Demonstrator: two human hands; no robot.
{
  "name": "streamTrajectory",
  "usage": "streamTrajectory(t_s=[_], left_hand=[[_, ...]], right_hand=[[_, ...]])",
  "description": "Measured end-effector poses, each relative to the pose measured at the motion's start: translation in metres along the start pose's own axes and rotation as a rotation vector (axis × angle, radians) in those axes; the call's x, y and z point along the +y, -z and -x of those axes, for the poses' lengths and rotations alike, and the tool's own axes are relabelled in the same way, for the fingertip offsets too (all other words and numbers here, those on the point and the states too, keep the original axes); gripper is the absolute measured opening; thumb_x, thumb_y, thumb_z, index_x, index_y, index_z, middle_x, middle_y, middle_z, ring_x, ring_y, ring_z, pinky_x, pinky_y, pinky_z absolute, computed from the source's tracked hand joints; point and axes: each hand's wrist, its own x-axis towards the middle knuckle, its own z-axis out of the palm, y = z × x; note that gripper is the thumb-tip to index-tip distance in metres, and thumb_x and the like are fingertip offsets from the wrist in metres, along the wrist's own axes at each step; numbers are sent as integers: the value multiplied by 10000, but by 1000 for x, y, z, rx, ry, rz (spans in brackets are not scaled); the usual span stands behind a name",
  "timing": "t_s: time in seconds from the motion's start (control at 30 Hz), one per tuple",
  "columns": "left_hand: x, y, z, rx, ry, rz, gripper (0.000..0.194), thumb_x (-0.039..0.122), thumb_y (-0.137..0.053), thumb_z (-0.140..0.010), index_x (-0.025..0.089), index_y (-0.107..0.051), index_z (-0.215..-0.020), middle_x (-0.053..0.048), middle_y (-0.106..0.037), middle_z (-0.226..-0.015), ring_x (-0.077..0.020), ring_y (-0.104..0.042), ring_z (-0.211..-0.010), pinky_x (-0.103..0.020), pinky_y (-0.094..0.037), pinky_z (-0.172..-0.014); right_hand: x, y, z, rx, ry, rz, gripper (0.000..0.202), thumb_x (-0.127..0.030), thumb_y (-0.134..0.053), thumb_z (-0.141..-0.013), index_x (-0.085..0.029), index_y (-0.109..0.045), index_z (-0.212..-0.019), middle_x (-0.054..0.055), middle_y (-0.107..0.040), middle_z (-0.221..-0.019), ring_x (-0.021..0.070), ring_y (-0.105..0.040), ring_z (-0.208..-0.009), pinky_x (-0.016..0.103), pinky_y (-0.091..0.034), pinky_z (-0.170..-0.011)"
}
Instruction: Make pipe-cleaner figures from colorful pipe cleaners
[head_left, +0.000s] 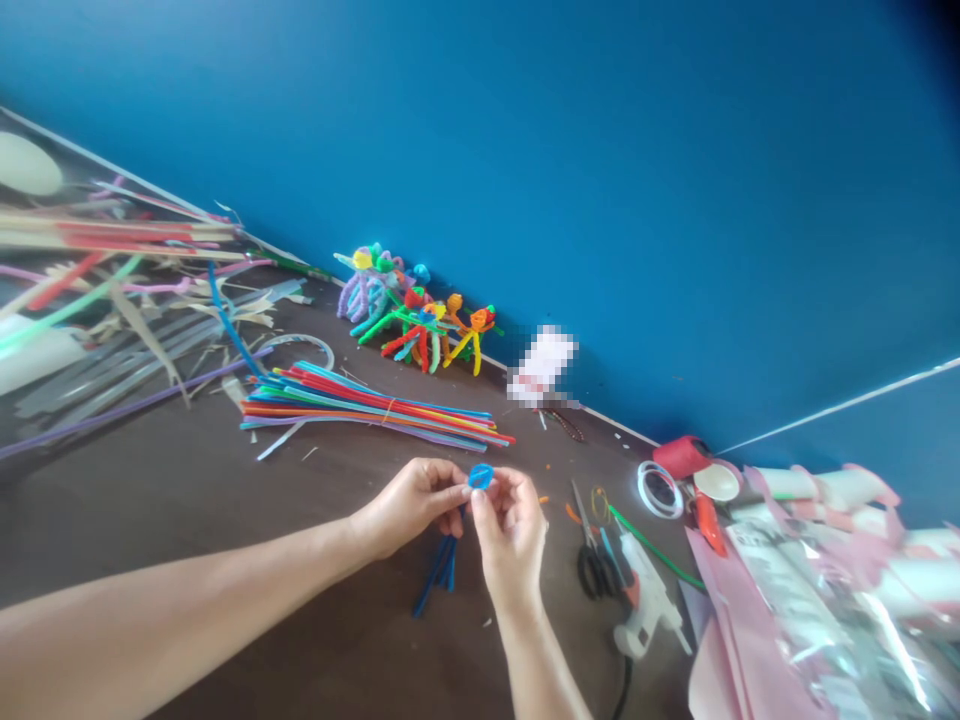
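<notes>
Both my hands meet over the middle of the dark table, around a blue pipe cleaner figure [481,477]. Its rounded, coiled top shows between my fingertips, and several straight blue legs hang below. My left hand [420,505] pinches it from the left side. With thumb and fingers, my right hand [514,520] grips the coiled top from the right. Just beyond my hands lies a bundle of multicoloured pipe cleaners [375,408] tied with a band. Fingers hide the figure's middle part.
Finished pipe cleaner figures [427,315] stand along the blue wall [600,180]. To the right lie black-handled scissors [592,570], a white glue gun [649,600], a tape roll [660,490] and pink sheets [720,620]. Loose strips and sticks [135,235] clutter the left.
</notes>
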Motion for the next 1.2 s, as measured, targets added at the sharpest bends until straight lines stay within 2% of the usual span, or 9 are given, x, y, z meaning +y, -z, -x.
streamTrajectory(t_s=[0.3, 0.6, 0.8, 0.87, 0.93, 1.0, 1.07, 1.13, 1.2], left_hand=[[-2, 1, 0, -71, 12, 23, 254, 360, -571, -703, 110, -578, -665, 4, -560, -430, -89, -506, -400, -177, -391, -424], [1, 5, 0, -200, 110, 135, 257, 344, -558, -715, 108, -588, -616, 17, -515, -442, -60, -451, -362, -156, -311, -368], [3, 9, -1, -296, 205, 290, 204, 279, -600, -692, 85, -601, -630, -36, -592, -609, -32, -431, -352, -156, -274, -351], [2, 11, -3, -276, 207, 343, 185, 258, -606, -691, 84, -598, -627, -30, -588, -593, -22, -419, -340, -146, -257, -338], [2, 13, -6, -185, 167, 402, 160, 241, -608, -693, 93, -594, -635, -15, -585, -591, -12, -415, -341, -132, -264, -338], [1, 16, -10, -88, 118, 463, 119, 219, -605, -698, 103, -595, -674, -10, -599, -633, -6, -427, -359, -119, -298, -354], [1, 19, -12, -37, 89, 495, 101, 207, -601, -701, 107, -592, -689, -14, -610, -660, -7, -428, -359, -118, -309, -345], [1, 19, -13, -24, 87, 503, 102, 206, -595, -705, 105, -589, -698, -23, -620, -685, -9, -411, -343, -128, -323, -330], [2, 19, -12, -28, 91, 499, 106, 207, -592, -705, 101, -589, -715, -33, -628, -712, -10, -400, -330, -141, -343, -326]], right_hand=[[1, 3, -1, -2, -7, 65, 140, -255, -508, -762, -147, -510, -850, 24, -577, -680, 131, -562, -597, 240, -471, -560], [-3, 2, -1, -36, -65, -57, 129, -277, -509, -769, -157, -502, -815, -4, -557, -605, 120, -554, -519, 240, -458, -527], [-9, 1, -3, -89, -116, -190, 111, -267, -518, -766, -156, -515, -777, -23, -556, -562, 101, -530, -462, 228, -436, -490], [-7, 2, -5, -83, -148, -208, 141, -284, -532, -757, -154, -530, -811, -22, -560, -574, 90, -511, -461, 207, -412, -458], [-3, 3, -6, -79, -197, -217, 211, -313, -545, -748, -154, -535, -887, -19, -566, -606, 73, -476, -448, 182, -371, -412], [3, 4, -7, -134, -256, -237, 260, -350, -539, -750, -147, -537, -912, -9, -575, -637, 51, -429, -410, 168, -332, -374], [6, 4, -7, -269, -329, -260, 280, -392, -509, -761, -129, -557, -843, 6, -584, -633, 39, -402, -375, 161, -306, -345], [7, 2, -5, -410, -394, -263, 323, -425, -478, -771, -116, -570, -788, 16, -589, -600, 39, -401, -355, 154, -296, -325], [6, 0, -4, -498, -424, -240, 337, -435, -477, -767, -113, -577, -784, 12, -586, -558, 41, -404, -344, 147, -296, -317]])
